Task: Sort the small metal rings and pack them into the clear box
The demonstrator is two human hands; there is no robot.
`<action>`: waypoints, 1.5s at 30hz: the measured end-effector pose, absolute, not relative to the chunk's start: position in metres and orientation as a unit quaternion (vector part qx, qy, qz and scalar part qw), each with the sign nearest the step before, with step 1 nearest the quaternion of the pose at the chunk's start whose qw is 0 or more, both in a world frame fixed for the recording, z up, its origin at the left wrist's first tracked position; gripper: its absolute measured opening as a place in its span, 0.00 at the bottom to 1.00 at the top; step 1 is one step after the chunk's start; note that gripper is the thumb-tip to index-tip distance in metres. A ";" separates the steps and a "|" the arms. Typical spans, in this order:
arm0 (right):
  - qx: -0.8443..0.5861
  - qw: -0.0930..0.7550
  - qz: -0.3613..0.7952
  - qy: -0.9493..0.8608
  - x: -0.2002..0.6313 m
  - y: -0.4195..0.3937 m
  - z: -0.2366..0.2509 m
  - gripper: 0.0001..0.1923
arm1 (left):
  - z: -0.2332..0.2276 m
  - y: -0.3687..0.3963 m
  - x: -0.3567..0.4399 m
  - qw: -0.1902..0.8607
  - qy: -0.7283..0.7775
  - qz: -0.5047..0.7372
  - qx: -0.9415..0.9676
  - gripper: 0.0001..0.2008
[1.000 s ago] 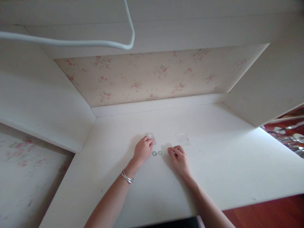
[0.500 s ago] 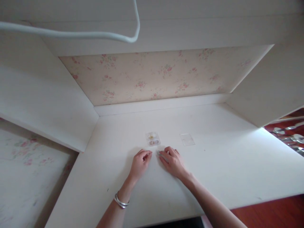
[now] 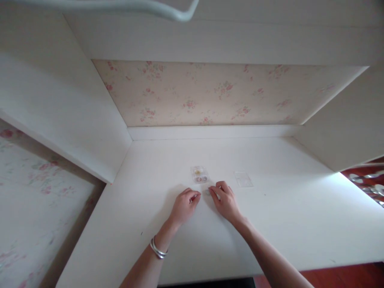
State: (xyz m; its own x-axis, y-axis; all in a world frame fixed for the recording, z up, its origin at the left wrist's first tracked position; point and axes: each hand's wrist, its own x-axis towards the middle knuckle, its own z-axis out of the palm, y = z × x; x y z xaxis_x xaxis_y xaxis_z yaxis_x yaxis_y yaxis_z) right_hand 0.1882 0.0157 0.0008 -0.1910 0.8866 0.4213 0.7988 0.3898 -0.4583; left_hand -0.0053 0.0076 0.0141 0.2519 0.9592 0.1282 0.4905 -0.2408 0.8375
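My left hand (image 3: 185, 205) rests on the white desk (image 3: 270, 224), a silver bangle on its wrist. Its fingers are curled and its fingertips pinched together; anything between them is hidden. My right hand (image 3: 226, 200) lies just to the right, thumb and forefinger pinching a small pale ring (image 3: 207, 192) that sits on the desk surface between the two hands. Just beyond the fingertips stands a small clear plastic box (image 3: 200, 175) with tiny gold and pink pieces inside. Its flat clear lid (image 3: 243, 179) lies apart to the right.
White side panels (image 3: 75, 120) wall in the desk left and right, and a floral-papered back wall (image 3: 210, 96) closes it off behind. A white cable (image 3: 168, 10) hangs across the top. Red wood floor and metal objects (image 3: 372, 182) show at far right.
My left hand drew back from the clear box toward me, uncovering it. My right hand slid left onto the two small rings; only one still shows. The camera tilted and shifted.
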 end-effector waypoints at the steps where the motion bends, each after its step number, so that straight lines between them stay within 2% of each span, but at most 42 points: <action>1: -0.552 0.332 0.067 -0.762 0.188 0.019 0.003 0.14 | 0.014 0.008 -0.006 0.347 0.509 0.339 0.711 0.12; 11: -0.547 0.328 0.045 -0.769 0.179 0.056 0.010 0.14 | 0.014 0.008 -0.007 0.353 0.507 0.340 0.709 0.11; 24: -0.618 0.404 0.117 -0.664 0.216 0.014 -0.004 0.14 | 0.014 0.006 0.000 0.303 0.519 0.303 0.740 0.11; 36: -0.625 0.446 0.171 -0.618 0.222 0.008 -0.019 0.15 | 0.022 0.012 0.035 0.178 0.534 0.151 0.813 0.11; 45: -0.618 0.465 0.178 -0.608 0.224 0.008 -0.020 0.16 | 0.021 0.014 0.040 0.171 0.555 0.114 0.806 0.13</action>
State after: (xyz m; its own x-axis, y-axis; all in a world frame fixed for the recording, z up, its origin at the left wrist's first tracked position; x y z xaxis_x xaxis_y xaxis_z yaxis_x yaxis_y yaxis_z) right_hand 0.2240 0.0081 -0.0199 0.1979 0.9174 0.3453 0.5862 0.1716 -0.7918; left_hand 0.0401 0.0135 0.0208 0.3588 0.9334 -0.0053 0.8555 -0.3266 0.4019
